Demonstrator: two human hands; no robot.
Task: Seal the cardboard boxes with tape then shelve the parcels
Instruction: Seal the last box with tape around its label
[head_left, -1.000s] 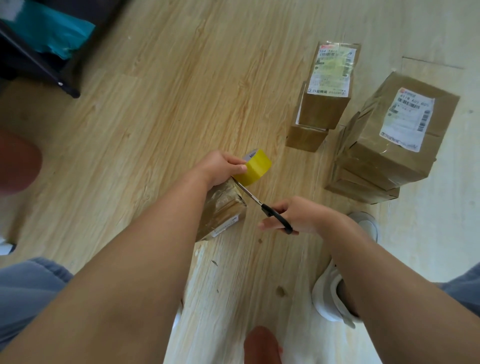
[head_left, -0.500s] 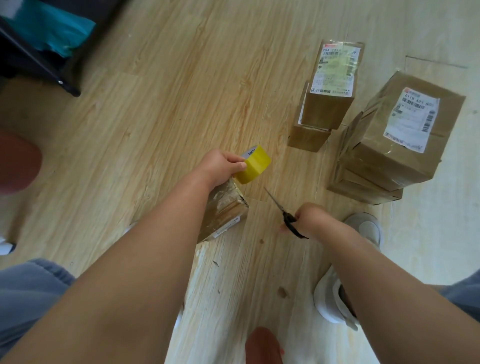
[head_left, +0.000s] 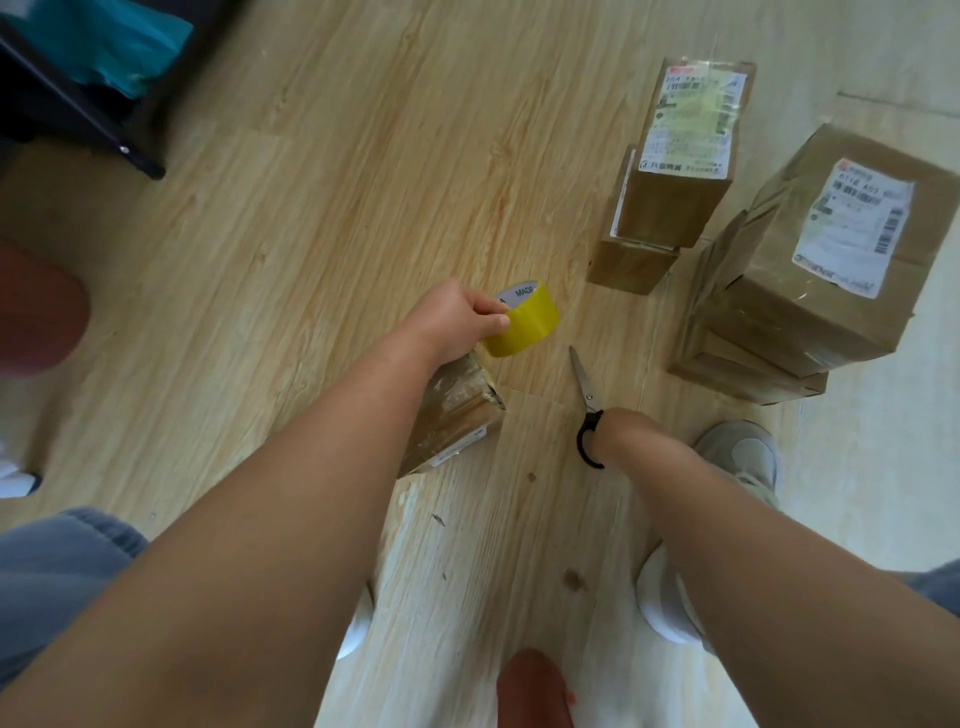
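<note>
My left hand (head_left: 457, 317) has its fingers (head_left: 480, 301) and thumb curled round the yellow tape roll (head_left: 527, 325). It holds the roll just above the far end of the small cardboard box (head_left: 457, 415), which lies on the wooden floor (head_left: 311, 208) partly under my left forearm. My right hand (head_left: 623, 428) is low at the black handles of the scissors (head_left: 583, 379). The blades are closed and point away from me, but those fingers are hidden under the wrist, so I cannot tell whether they grip. I judge the box light and stiff, and its glossy taped faces probably slippery, so I would take it by opposite edges near the corners. Two stacks of labelled parcels (head_left: 795, 280) stand well apart to the right.
</note>
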